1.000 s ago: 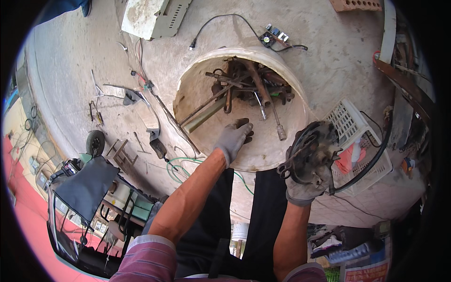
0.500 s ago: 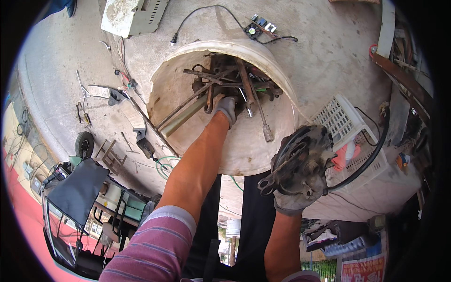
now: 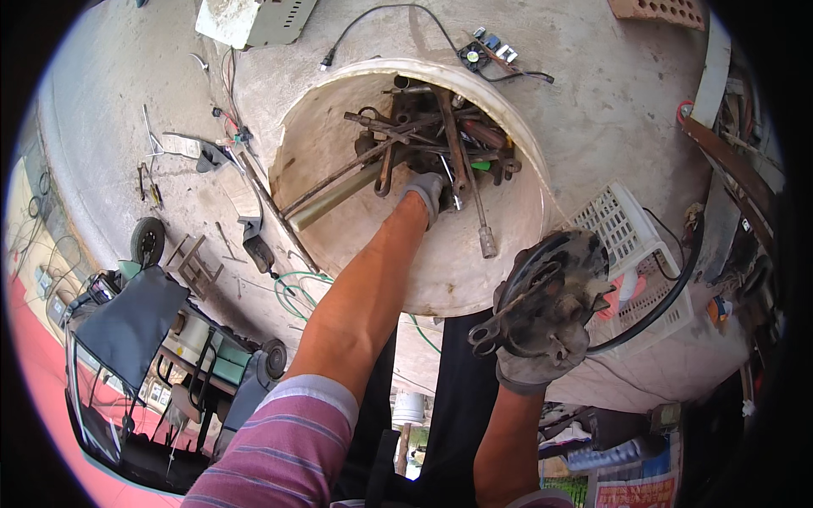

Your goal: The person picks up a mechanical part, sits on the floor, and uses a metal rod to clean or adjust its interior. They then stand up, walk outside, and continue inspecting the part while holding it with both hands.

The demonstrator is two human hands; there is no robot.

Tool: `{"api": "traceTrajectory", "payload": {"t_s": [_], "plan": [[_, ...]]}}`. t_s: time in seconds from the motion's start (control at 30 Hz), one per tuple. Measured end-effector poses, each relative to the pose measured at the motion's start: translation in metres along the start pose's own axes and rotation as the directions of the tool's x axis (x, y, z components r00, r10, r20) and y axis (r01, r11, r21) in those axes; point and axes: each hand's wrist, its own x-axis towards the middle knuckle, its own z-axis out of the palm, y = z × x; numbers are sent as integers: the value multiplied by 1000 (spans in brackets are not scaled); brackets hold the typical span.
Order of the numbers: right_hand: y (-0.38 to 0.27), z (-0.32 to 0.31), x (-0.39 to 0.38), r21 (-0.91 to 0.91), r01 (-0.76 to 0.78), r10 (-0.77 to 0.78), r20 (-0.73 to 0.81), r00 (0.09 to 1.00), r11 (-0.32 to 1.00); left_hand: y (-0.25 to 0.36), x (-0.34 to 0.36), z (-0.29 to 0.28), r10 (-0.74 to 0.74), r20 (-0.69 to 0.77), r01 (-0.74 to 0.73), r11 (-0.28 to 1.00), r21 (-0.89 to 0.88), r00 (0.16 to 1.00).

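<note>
My left hand point(image 3: 428, 195), in a grey glove, reaches into a large off-white plastic tub point(image 3: 449, 296). Its fingers are hidden at the edge of a heap of rusty tools, so their grip does not show. Near it lie an open-ended wrench point(image 3: 385, 173), a long socket bar point(image 3: 479, 212) and a shiny metal rod point(image 3: 453, 182). At the tub's right side my right hand point(image 3: 533, 368), also gloved, is closed on a round, greasy drum brake assembly point(image 3: 550, 296). A thick black cable point(image 3: 669, 300) curves away to the right from beside that part.
Right of the tub stand white plastic baskets point(image 3: 622, 224). A small fan with a cord point(image 3: 474, 57) lies beyond it, and a long bar point(image 3: 275, 212) leans along its left. A green hose point(image 3: 296, 296) coils nearby. Farther left is a small vehicle point(image 3: 169, 364).
My left hand stays in the tub among the tools, its fingers a little more tucked from sight. The view has shifted slightly; the brake part stays in my right hand.
</note>
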Motion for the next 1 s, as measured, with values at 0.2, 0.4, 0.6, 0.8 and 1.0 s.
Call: {"api": "traceTrajectory", "payload": {"t_s": [0.2, 0.4, 0.6, 0.8, 1.0], "plan": [[-2, 7, 2, -3, 20, -20, -34, 999, 1000, 20, -72, 16, 73, -255, -37, 989, 144, 964], [-5, 26, 9, 149, -186, 157, 186, 970, 971, 36, -201, -20, 538, 85, -303, 330, 894, 839], [-21, 49, 19, 153, -193, 138, 311, 940, 969, 19, -323, -48, 223, 225, -236, 971, 32, 949], [5, 62, 21, 178, -97, 27, 360, 933, 979, 5, -379, -44, 155, 446, 62, 899, -434, 882], [6, 66, 24, 41, -335, 279, 464, 841, 942, -24, -385, -30, 50, 538, 169, 921, -350, 841]]}}
